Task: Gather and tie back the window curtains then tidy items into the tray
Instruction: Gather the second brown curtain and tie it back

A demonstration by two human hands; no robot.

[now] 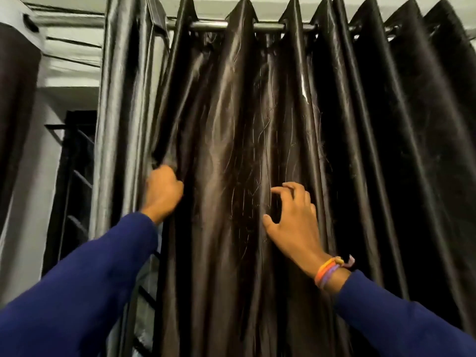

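A dark brown, glossy satin curtain [231,150] hangs in deep folds right in front of me, threaded by its eyelets onto a grey metal rod [268,26] near the ceiling. It fills most of the view, from the middle out to the right.

My left hand [162,194] is clenched on the curtain's left edge, fingers curled into the fabric so the cloth bunches just above my knuckles. My right hand [293,217] is released: fingers loosely spread and bent, thumb out to the left, lying against a central fold without gripping it. Whether the fingertips press into the cloth I cannot tell.

Both my arms wear dark blue long sleeves [77,292]. Orange and purple bands [328,271] circle my right wrist.

To the left of the curtain stands a second, narrower gathered panel of shiny grey-black fabric [123,112], and further left a dark window grille [77,176] set in a pale wall.
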